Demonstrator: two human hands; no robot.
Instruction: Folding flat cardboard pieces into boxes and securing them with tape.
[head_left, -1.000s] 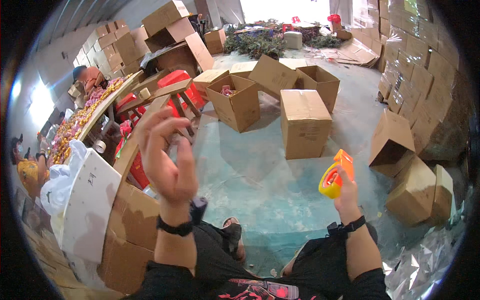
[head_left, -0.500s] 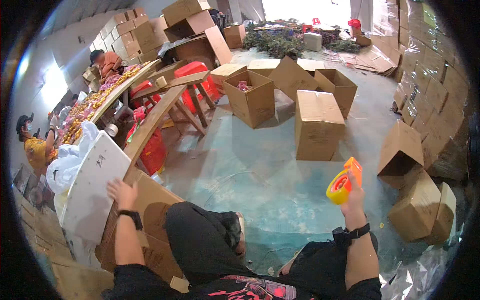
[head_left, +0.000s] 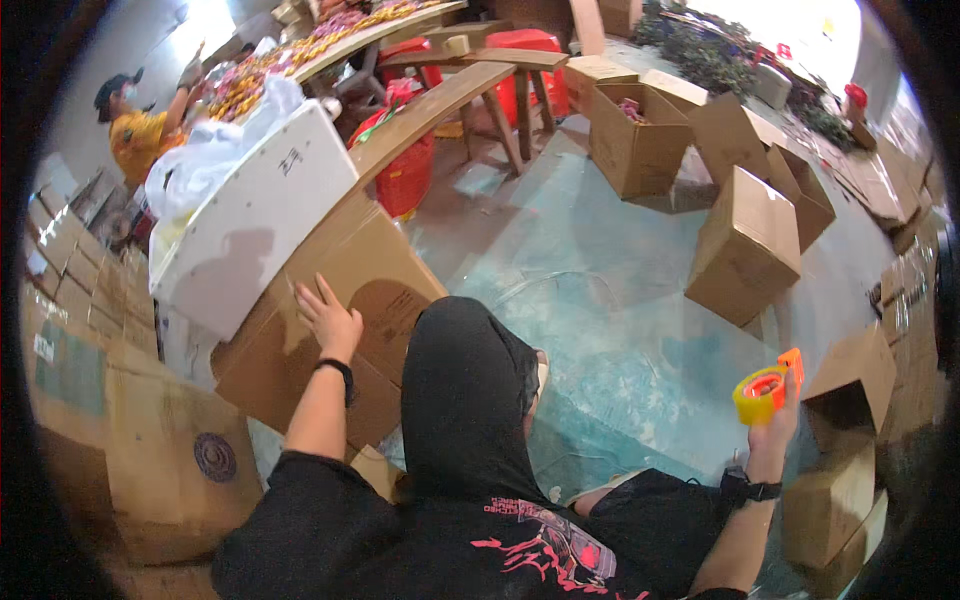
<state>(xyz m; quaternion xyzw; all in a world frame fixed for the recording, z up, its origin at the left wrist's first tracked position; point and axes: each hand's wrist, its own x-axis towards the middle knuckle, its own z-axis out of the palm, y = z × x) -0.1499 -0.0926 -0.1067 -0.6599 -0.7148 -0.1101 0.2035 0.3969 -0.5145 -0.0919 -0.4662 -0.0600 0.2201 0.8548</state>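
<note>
Teal floor [head_left: 600, 330] beneath, right hand [head_left: 775, 430] grips tape dispenser [head_left: 757, 407]; left hand [head_left: 333, 325] splays over carton [head_left: 375, 265].

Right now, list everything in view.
Tape dispenser: one, orange and yellow, right
Cardboard: count unclear, brown, left of centre
Board: one, white, left
Plastic bags: some, white, upper left
Heaped table: one, pale, upper left
Benches: two, brown, upper centre
Containers: several, red, upper centre
Cartons: many, brown, both sides
Greenery: piles, green, upper right
Co-worker: one, yellow top, upper left
Legs: two, black, lower centre
Left hand: one, bare, at cardboard
Right hand: one, bare, holding tape dispenser
</note>
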